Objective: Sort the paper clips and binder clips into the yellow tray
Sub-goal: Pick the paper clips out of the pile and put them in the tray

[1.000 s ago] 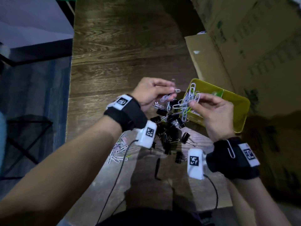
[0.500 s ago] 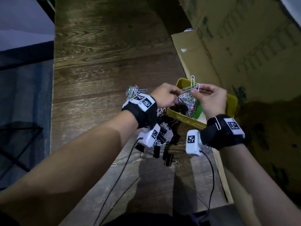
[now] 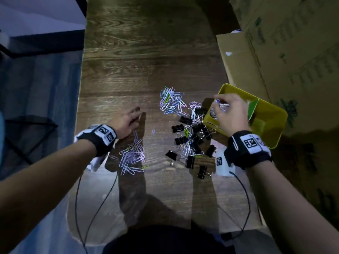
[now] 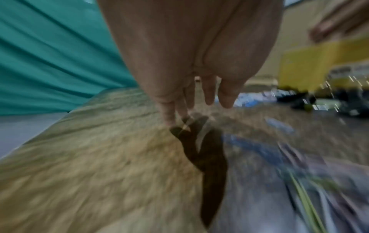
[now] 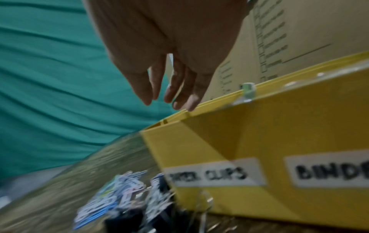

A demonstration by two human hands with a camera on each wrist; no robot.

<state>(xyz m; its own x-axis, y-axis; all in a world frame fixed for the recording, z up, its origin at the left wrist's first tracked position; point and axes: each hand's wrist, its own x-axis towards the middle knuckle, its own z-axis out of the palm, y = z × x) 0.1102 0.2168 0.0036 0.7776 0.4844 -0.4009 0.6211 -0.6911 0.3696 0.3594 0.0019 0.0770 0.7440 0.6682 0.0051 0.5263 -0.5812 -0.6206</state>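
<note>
Head view: L hand [image 3: 126,121] now off the tangle, back by near clip pile [image 3: 132,156], fingers loose, empty. R hand [image 3: 229,114] over tray [image 3: 271,114] paper-clip bay; wrist cam shows fingers slack, bunch apparently dropped. Binder clips [image 3: 190,142] untouched on table, most sorting left.

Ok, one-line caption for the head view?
Right hand over the yellow tray, left hand near loose paper clips, binder clips scattered between on the wooden table.

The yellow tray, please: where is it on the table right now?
Head view: the yellow tray sits at the table's right edge, under the right hand, beside the binder clips.
</note>
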